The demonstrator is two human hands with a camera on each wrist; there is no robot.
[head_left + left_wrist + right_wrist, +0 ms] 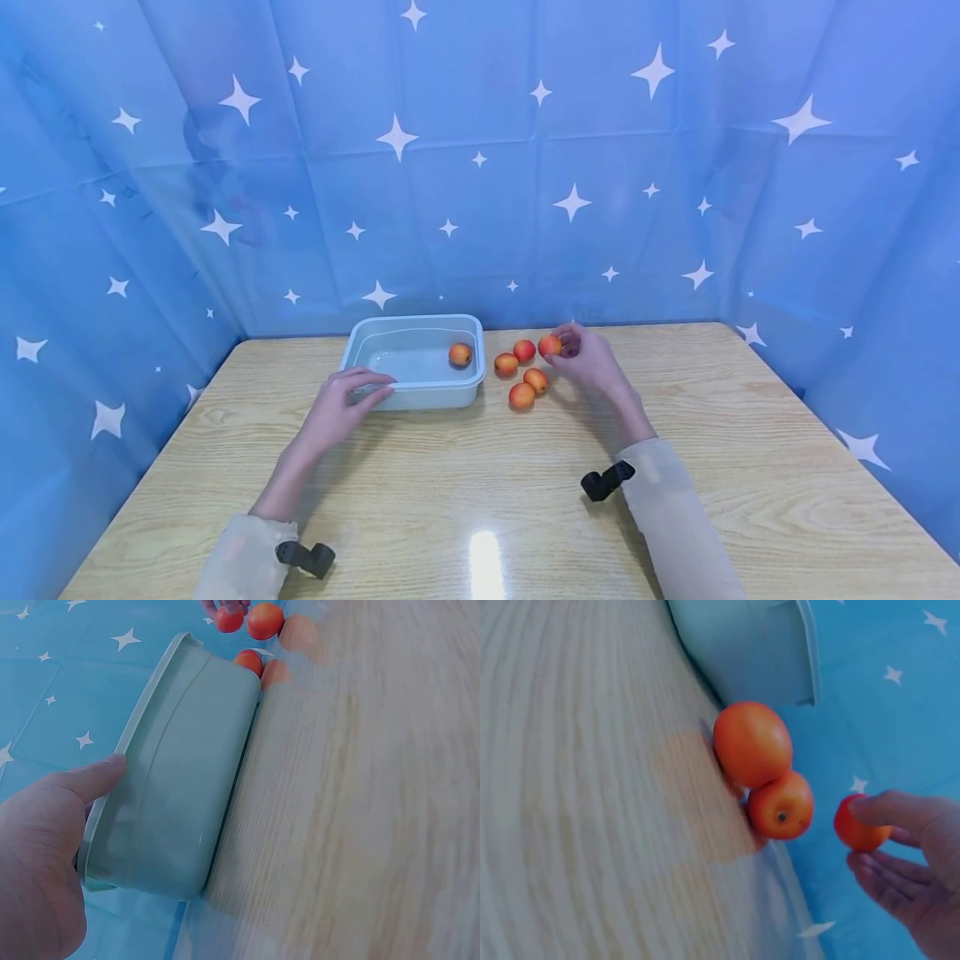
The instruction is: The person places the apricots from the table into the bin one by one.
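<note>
A pale blue-green plastic tub (411, 390) stands on the wooden table with one small orange-red fruit (460, 355) inside it. My left hand (371, 387) holds the tub's near left corner, fingers on the rim and thumb (94, 780) against the outer wall (180, 787). Right of the tub, several loose fruits (522, 395) lie in a cluster. Just above and behind them, my right hand (561, 348) pinches one more fruit (550, 345) in its fingertips. In the right wrist view that held fruit (857, 827) is apart from two touching fruits (752, 742) on the table.
The wooden table (480, 483) is walled at the back and both sides by blue star-patterned cloth (525, 167). The tub sits close to the back cloth. Bare tabletop stretches in front of both hands and to the right.
</note>
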